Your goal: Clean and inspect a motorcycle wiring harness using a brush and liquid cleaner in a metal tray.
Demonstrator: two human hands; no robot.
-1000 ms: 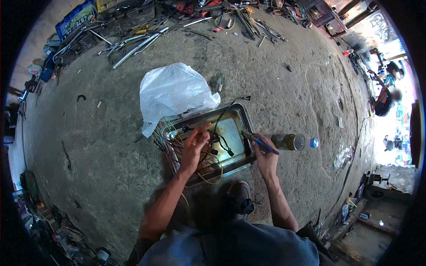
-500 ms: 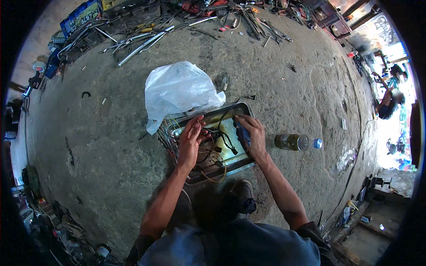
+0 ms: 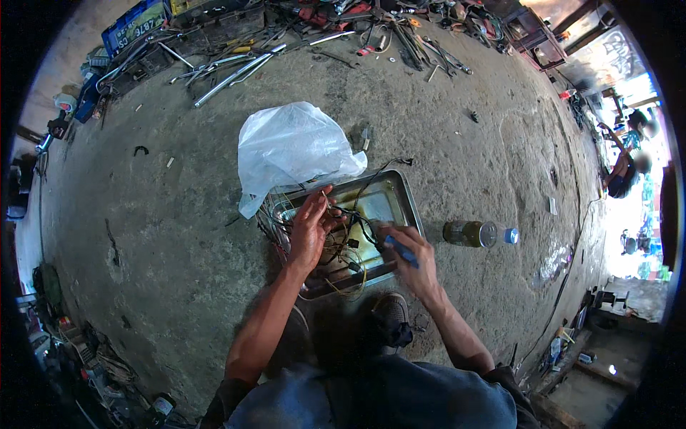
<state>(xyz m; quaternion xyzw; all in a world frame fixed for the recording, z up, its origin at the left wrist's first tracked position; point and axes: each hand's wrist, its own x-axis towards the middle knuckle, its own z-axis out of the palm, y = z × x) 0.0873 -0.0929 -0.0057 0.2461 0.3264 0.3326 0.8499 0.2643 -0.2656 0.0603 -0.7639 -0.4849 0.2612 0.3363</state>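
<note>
A shallow metal tray (image 3: 410, 200) lies on the floor before my feet, with a tangle of wires (image 3: 348, 244) and dark connectors in it. Over the tray's left half, my left hand (image 3: 309, 232) is turned palm up, its fingers curled round part of the dark wiring. My right hand (image 3: 416, 259) grips a blue-handled tool (image 3: 401, 250) over the tray's right side. Its working end is hidden beside the wires, so I cannot tell its kind. A white plastic bag (image 3: 296, 146) rests against the tray's far left edge.
To the right of the tray lies a clear bottle (image 3: 468, 234) of yellowish liquid, a blue cap (image 3: 511, 236) at its end. Metal bars (image 3: 239, 75) and wrenches (image 3: 444, 56) are scattered along the far side. Two people (image 3: 629, 164) are at the far right.
My right hand has moved down toward me with the blue-handled tool, away from the tray's far right corner. My left hand has stayed nearly in place at the wires.
</note>
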